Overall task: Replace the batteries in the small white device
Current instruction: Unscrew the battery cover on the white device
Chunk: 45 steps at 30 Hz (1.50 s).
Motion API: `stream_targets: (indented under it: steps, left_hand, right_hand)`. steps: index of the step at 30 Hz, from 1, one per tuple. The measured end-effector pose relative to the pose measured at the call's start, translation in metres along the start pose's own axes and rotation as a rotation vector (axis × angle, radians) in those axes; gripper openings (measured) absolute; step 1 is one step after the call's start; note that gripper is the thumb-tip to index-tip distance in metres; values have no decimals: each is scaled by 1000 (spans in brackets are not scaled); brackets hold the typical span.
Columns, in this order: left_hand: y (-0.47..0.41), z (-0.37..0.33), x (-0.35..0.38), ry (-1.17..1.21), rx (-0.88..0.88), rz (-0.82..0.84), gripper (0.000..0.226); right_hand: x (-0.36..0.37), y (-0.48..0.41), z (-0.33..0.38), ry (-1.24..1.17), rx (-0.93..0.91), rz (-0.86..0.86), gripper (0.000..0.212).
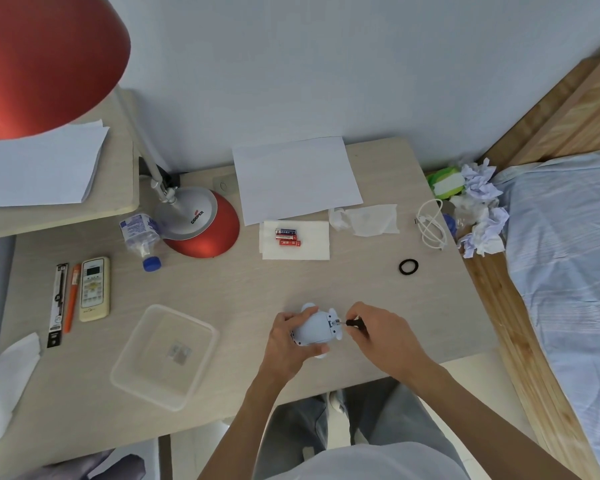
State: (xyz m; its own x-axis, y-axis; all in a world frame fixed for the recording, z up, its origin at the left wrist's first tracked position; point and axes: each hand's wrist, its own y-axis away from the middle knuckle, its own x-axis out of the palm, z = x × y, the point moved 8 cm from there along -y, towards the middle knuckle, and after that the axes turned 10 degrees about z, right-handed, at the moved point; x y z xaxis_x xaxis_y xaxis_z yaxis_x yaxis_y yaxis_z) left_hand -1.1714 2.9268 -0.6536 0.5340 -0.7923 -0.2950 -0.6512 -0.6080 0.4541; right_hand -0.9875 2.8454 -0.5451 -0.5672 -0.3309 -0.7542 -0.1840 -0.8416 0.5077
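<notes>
The small white device (314,328) lies near the desk's front edge, gripped around its body by my left hand (288,337). My right hand (378,329) pinches a small black screwdriver (353,321) whose tip touches the device's right end, where a small metal part shows. Three red batteries (287,237) lie side by side on a white tissue (309,249) farther back on the desk.
A clear plastic tray (136,372) sits left of my hands. A remote (94,289), orange pen (71,296), water bottle (141,237) and red lamp base (201,233) stand at left. White paper (295,178), a black ring (408,266), a white cable (430,223) and crumpled tissues (482,209) are behind and right.
</notes>
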Motion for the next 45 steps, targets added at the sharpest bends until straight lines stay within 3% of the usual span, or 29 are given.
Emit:
stream_targets:
  steps: [6,16,24,37,42,45]
  left_hand:
    - [-1,2,-1,-10,14,-16,81]
    - [3,-7,-2,3,-22,17,78]
    - [5,-8,-2,47,-37,1,74]
    - [3,1,-9,45,-29,-12,83]
    - [3,0,-10,30,-38,6,82]
    - [2,-2,-11,22,-29,7,79]
  right_hand:
    - [2,-1,-5,63,67,-5,30]
    - [-25,-5,-59,-111,275,-204,11]
    - [-22,-42,-94,-222,397,-312,10]
    - [7,-54,-106,-308,371,-317,16]
    - [3,-37,-89,-268,309,-371,33]
    - [9,-29,-66,-282,179,-282,45]
